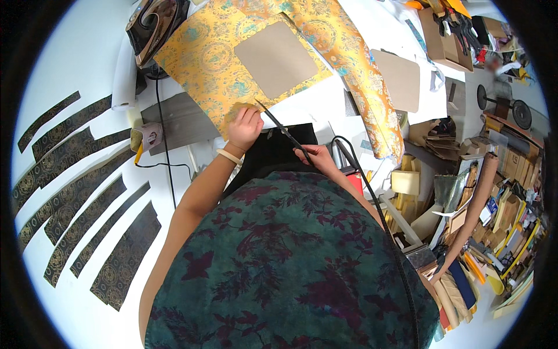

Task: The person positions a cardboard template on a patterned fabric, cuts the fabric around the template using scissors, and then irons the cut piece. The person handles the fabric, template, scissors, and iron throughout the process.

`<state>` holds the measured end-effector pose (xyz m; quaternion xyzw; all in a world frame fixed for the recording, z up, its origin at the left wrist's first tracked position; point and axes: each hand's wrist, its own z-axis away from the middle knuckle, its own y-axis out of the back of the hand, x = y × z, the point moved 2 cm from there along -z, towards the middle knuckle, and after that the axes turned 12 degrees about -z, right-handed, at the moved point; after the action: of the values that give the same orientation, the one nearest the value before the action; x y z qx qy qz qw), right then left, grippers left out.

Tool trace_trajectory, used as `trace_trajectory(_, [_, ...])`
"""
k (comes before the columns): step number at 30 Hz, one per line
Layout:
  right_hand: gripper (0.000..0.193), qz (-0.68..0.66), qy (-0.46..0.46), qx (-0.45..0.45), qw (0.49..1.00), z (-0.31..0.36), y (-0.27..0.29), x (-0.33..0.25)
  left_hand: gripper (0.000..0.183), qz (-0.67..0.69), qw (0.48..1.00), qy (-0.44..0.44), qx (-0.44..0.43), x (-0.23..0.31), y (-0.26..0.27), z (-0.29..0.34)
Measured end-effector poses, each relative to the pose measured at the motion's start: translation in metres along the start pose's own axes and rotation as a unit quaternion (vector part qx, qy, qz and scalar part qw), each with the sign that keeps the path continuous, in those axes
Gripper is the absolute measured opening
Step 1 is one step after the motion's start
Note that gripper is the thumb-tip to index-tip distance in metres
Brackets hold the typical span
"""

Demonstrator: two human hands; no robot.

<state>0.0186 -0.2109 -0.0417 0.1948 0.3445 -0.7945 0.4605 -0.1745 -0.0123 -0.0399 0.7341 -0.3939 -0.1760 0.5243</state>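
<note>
A piece of yellow brocade fabric point(197, 64) with blue and gold patterns is spread over the table, and a grey-brown board point(276, 60) lies flat on it. My left hand point(245, 127), a pale bangle on its wrist, is closed at the near edge of this fabric, pinching it. Long dark scissors point(285, 132) rest in my right hand point(315, 158), which is gripping their handle end close to my body. Their blades slant up and left, with the tip beside my left fingers. Whether the blades touch the fabric I cannot tell.
A black iron point(152, 29) stands at the far left, its cord hanging down. An orange brocade length point(363, 87) and a second board point(397, 80) lie to the right. Dark patterned strips point(125, 256) cover the left side. Boxes, rolls and scraps crowd the right.
</note>
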Motion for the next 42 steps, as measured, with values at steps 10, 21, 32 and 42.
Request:
trace_trajectory(10, [0.027,0.007,0.014,-0.001,1.0,-0.014,-0.003,0.01,0.005,-0.004,0.999,0.007,0.033,0.01,-0.001,-0.001])
trace_trajectory(21, [0.025,0.001,0.033,0.009,0.999,-0.006,-0.01,-0.001,0.01,0.015,0.999,0.013,0.044,0.012,0.002,-0.007])
trace_trajectory(32, [0.027,0.004,0.017,-0.007,1.0,-0.004,-0.004,0.0,0.008,0.013,0.999,0.022,0.047,0.007,-0.002,-0.002])
trace_trajectory(42, [0.024,0.0,0.005,-0.001,1.0,-0.005,-0.006,-0.005,0.013,0.006,0.999,0.028,0.021,0.013,0.003,-0.005])
